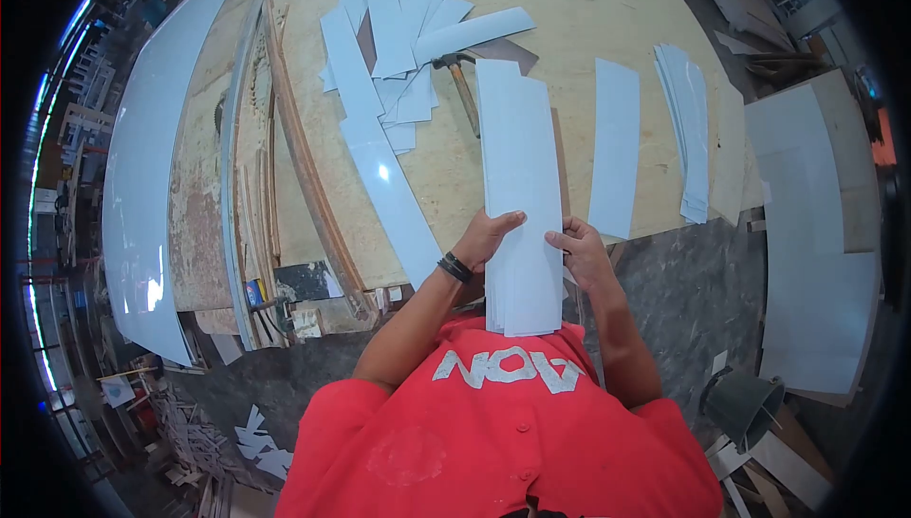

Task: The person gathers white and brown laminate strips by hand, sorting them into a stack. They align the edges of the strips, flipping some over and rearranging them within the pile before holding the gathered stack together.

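A stack of long white panel strips [520, 157] stands out in front of my chest, its lower end against my red shirt. My left hand [489, 236] grips the stack's left edge, thumb lying on the top strip. On the opposite edge, my right hand [581, 250] pinches the stack with its thumb at the front; the fingers behind are partly hidden. Just left of the stack's upper part lies a hammer [463, 91] with a wooden handle. To the right, a single white strip [615, 148] rests on the wooden table [607, 6].
A loose pile of white pieces [399, 91] covers the table's middle left. More strips [685, 134] lie at the right edge. Long wooden battens [294, 138] and a large white sheet [152, 157] run along the left. A dark bucket [745, 404] stands on the floor at right.
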A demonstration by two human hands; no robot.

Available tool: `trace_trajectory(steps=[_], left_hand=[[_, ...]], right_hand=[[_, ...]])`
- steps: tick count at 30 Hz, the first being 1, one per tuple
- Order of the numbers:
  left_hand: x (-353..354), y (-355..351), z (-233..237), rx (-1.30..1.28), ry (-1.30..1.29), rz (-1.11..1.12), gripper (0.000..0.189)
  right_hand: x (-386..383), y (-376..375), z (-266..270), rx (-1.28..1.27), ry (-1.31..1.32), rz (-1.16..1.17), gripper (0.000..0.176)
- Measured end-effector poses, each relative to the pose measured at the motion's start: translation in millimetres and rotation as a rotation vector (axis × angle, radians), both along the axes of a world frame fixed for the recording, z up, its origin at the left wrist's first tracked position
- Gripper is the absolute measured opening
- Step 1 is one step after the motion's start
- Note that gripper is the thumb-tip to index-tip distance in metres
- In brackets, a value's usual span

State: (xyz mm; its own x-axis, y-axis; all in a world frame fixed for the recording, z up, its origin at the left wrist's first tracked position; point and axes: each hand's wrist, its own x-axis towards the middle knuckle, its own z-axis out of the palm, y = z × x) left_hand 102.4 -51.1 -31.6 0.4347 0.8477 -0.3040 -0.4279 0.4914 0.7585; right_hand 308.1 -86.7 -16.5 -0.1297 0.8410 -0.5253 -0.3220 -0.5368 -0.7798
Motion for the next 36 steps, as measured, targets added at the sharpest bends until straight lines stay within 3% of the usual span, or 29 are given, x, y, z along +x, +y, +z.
trace_trajectory(steps=[2,4,5,7,10,14,18,20,23,25,26,29,31,36], left_hand=[[-2,0,-5,0.002,-0.007,0.01,0.04],[-8,3,-22,-0.271,-0.278,-0.027,0.038],[-9,3,-25,-0.266,-0.286,-0.041,0.038],[-10,0,-13,-0.126,-0.038,0.036,0.034],[-9,-4,8,-0.028,-0.029,0.1,0.032],[-14,-5,-1,-0.048,0.001,0.092,0.042],[-8,-8,11,-0.021,0.035,0.105,0.034],[-12,-8,8,-0.038,0.029,0.092,0.039],[-9,-5,15,-0.013,0.028,0.097,0.043],[-4,-8,16,0.011,0.05,0.115,0.042],[-2,-7,15,0.037,0.031,0.123,0.042],[-10,-8,15,-0.014,0.016,0.143,0.036],[-11,-6,20,-0.087,0.0,0.148,0.031],[-8,-7,29,0.036,-0.048,0.064,0.043]], right_hand=[[0,0,5,0.003,0.087,-0.044,0.028],[2,2,11,0.026,0.134,-0.097,0.026],[7,4,14,0.05,0.183,-0.152,0.025],[31,11,17,0.088,0.165,-0.189,0.023],[70,29,27,0.165,0.145,-0.258,0.021],[116,55,31,0.217,0.108,-0.345,0.019],[158,77,-13,0.232,0.021,-0.315,0.029],[160,81,-34,0.07,-0.841,-0.32,0.033],[133,67,-64,0.204,-1.044,-0.316,0.04],[65,37,-3,0.115,-0.435,-0.166,0.04],[38,24,18,0.093,-0.263,-0.036,0.04],[-3,5,24,0.104,-0.166,0.107,0.044],[-9,3,26,0.142,-0.109,0.014,0.039],[-10,1,36,0.121,-0.006,-0.04,0.031]])
